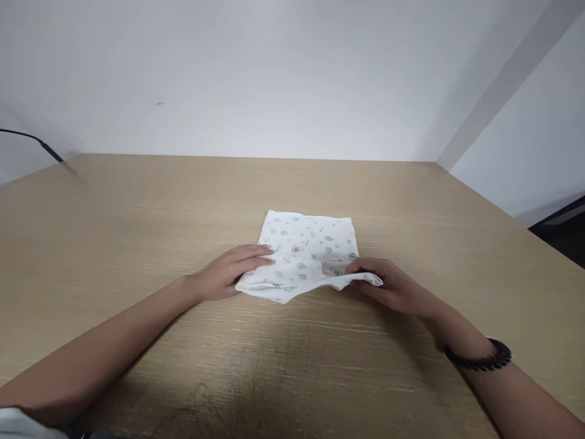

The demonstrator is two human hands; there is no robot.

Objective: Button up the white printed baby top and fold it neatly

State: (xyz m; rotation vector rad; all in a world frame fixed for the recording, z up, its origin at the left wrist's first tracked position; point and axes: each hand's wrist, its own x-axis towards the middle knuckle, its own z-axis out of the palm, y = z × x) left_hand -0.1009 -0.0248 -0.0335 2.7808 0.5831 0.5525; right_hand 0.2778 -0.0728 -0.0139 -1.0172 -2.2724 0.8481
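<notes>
A white cloth (311, 244) with a small green and pink print lies on the wooden table in front of me. Its far part rests flat, while the near edge is raised and wavy, with a crease across the middle. At its left side my left hand (237, 268) grips the edge, fingers over the top and thumb hidden. My right hand (388, 283) pinches the near right corner, which is lifted off the table; some of its fingers lie behind the fabric. A black coiled band (484, 360) circles my right wrist.
The light wooden table (183, 201) meets a white wall (274, 85) at the back. A black cable (43, 145) comes in at the far left. Something dark (562, 228) stands past the table's right edge.
</notes>
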